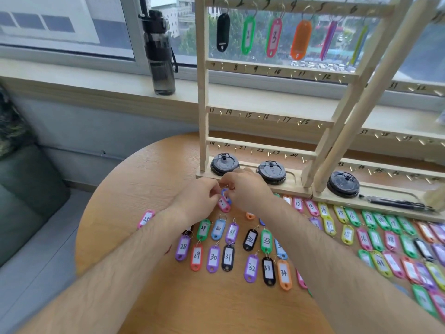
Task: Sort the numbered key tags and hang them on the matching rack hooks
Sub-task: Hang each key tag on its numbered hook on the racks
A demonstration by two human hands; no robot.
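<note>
Curled fingers (214, 189) round pink tag (224, 205)

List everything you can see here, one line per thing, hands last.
wooden racks: two, pale wood, at the table's far side
hung tags: six, black, green, pink, orange and two edge-on, on hooks 1 to 6
loose tags: many, mixed colours, in rows on the table
pink tag 7: one, between the hands, a blue tag beside its ring
black lids: three, in the rack base trays
pen: one, black, right rack's base tray
water bottle: one, smoky dark, on the windowsill
table: one, round, wood
sofa: one, green, far left
left hand: pinching at tag 7's ring
right hand: pinching there too
</note>
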